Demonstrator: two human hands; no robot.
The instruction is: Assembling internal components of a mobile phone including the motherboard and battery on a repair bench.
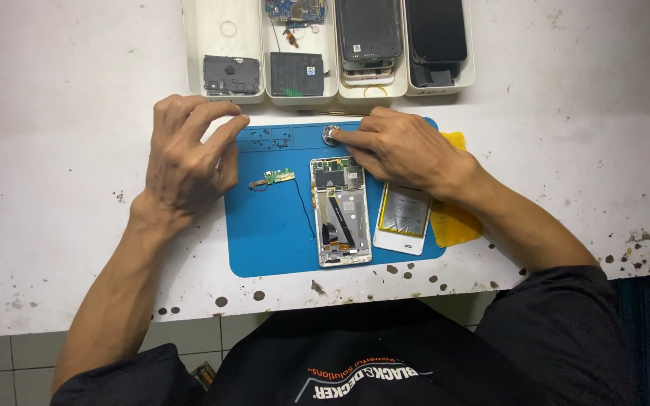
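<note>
Opened phone (340, 212) between hands, right hand (400, 146) fingertip touching round part (330, 135), left hand (186, 154) loosely curled, empty

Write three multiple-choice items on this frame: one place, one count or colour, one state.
1. Where does the opened phone lie?
A. on the blue mat
B. in a white tray
C. on the floor

2. How many white trays stand in the row at the table's far edge?
A. two
B. four
C. six

3. What is the right hand doing?
A. gripping a screwdriver
B. resting flat on bare table
C. touching a small round metal part with its fingertips

Answers:
1 A, the phone's frame sits wholly on the mat.
2 B, four compartments stand side by side.
3 C, the fingertips meet the round part at the mat's top edge.
</note>
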